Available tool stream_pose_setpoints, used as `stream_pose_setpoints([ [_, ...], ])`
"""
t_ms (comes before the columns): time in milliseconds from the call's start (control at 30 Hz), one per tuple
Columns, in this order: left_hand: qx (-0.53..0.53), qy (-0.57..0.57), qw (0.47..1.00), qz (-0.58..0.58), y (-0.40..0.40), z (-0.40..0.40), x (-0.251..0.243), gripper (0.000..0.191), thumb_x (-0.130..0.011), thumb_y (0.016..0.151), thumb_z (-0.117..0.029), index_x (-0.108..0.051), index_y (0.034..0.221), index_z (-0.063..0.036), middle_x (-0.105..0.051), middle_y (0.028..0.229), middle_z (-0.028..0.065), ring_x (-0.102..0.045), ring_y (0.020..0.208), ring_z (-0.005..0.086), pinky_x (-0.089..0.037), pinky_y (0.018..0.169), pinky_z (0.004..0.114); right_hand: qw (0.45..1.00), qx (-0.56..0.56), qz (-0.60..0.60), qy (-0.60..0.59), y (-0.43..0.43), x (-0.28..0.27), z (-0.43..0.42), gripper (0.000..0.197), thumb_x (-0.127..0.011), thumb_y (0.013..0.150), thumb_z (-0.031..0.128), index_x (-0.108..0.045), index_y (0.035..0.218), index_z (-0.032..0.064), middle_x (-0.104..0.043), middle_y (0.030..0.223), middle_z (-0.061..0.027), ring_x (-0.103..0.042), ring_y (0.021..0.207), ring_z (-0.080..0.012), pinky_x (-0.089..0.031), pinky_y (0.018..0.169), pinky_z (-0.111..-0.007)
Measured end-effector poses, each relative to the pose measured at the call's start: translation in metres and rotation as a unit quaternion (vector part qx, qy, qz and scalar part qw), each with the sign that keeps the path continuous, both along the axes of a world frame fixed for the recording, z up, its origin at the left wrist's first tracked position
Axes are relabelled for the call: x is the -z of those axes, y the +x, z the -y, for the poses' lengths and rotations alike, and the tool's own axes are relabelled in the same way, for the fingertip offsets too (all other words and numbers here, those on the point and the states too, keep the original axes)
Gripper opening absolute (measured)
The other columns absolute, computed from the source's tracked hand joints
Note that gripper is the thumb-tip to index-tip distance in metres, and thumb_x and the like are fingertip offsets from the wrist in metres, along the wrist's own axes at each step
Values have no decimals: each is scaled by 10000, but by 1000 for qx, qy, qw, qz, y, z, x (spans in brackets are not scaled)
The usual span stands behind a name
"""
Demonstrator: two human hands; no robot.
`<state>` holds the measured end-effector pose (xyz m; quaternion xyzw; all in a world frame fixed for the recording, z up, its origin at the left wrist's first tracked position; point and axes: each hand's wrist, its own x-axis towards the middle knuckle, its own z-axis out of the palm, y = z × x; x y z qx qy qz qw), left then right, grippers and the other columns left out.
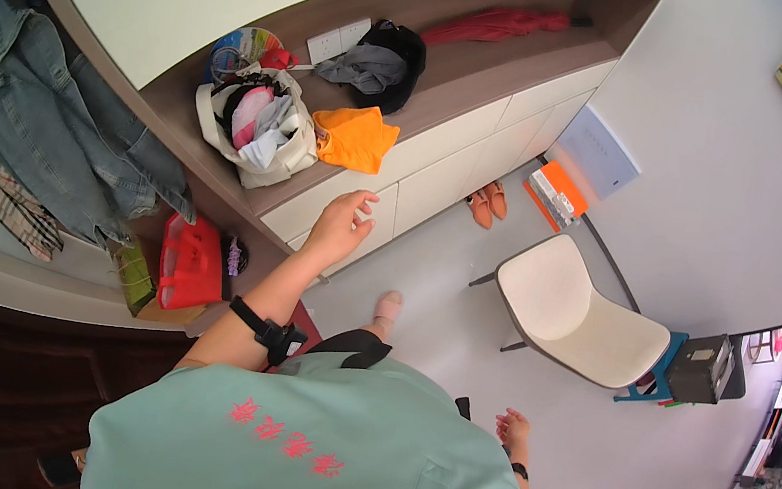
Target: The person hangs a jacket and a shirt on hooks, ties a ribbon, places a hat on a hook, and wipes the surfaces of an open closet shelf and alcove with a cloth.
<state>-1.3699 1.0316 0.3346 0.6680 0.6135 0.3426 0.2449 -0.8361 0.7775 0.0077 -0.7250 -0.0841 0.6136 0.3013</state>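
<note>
My left hand reaches out in front of the low white drawers with its fingers loosely curled and nothing in them. Nearest to it, an orange cloth hangs over the shelf edge beside a cream fabric bag stuffed with clothes. Behind these lie a grey cloth and a black cap or bag, with a folded red umbrella farther right. My right hand hangs low at my side over the floor, fingers slightly bent, holding nothing.
A cream chair stands right of centre, with a dark storage box on a blue stool behind it. Orange shoes and an orange box are by the wall. Denim jackets hang at left above a red bag.
</note>
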Motion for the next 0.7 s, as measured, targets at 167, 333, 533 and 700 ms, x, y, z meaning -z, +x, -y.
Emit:
stream_pose_setpoints([
  [167, -107, 112, 988, 1, -2, -107, 7, 571, -713, 855, -35, -512, 1390, -56, -600, 1229, 172, -654, 965, 286, -523, 908, 389, 993, 70, -92, 15, 30, 54, 19, 387, -540, 985, 103, -552, 1368, 49, -724, 1019, -183, -657, 729, -194, -556, 614, -322],
  [333, -236, 123, 962, -67, -27, -224, 15, 654, -745, 839, -86, -481, 1436, -61, -584, 1332, 214, -592, 1161, 336, -491, 1007, 421, 989, 114, -98, 8, 27, 53, -34, 388, -545, 984, 102, -553, 1369, 47, -724, 1022, -188, -658, 729, -196, -558, 614, -325],
  [533, -350, -90, 919, -155, -50, -311, 3, 1046, -819, 833, -274, -147, 1626, -154, -292, 1612, 224, -383, 1433, 431, -418, 1138, 479, 989, 123, -76, 14, 43, 37, -102, 391, -550, 983, 101, -554, 1369, 45, -724, 1025, -194, -659, 728, -198, -560, 615, -329],
  [700, -400, -82, 901, -146, -63, -345, 1, 1110, -885, 768, -318, -185, 1593, -70, -453, 1504, 215, -438, 1390, 424, -447, 1105, 468, 991, 111, -60, 47, 74, 34, -156, 392, -554, 982, 100, -555, 1370, 43, -723, 1028, -200, -659, 728, -199, -562, 616, -331],
])
